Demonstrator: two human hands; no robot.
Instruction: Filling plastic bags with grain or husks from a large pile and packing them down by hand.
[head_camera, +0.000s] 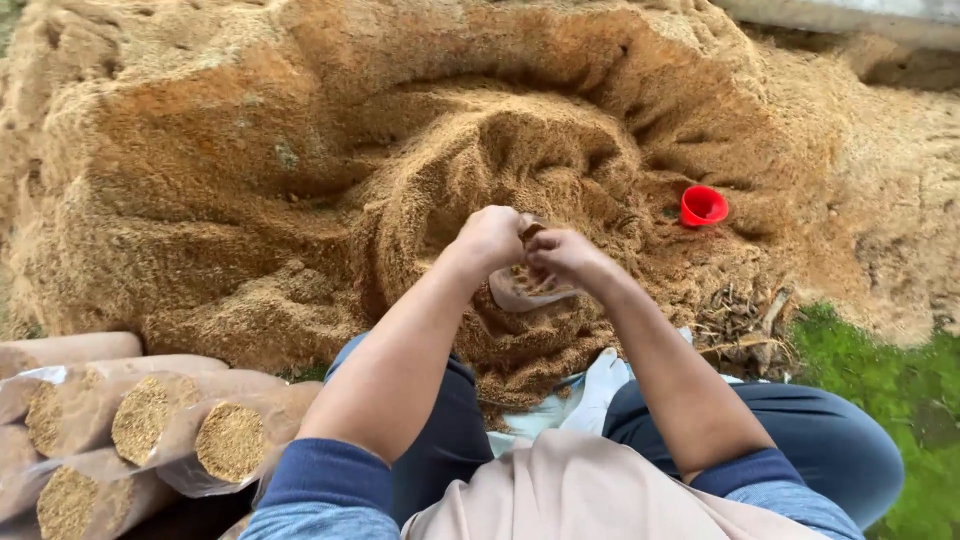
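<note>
Left hand (492, 238) and right hand (562, 252) both clamped on one clear bag (520, 290) of sawdust. One red cup (703, 205) right of grip; six filled bags (150, 415) lower left.

bag (520, 290): mostly hidden by hands | filled rolls (150, 420): cut off (left edge)

Coarse matt sawdust heap (300, 180), glossy red plastic cup (703, 205), clear plastic bag (520, 290)

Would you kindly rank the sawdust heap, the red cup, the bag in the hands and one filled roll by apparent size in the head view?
1. Sawdust heap
2. Filled roll, though it lies nearer the camera
3. Bag, partly hidden by the hands
4. Red cup
</note>
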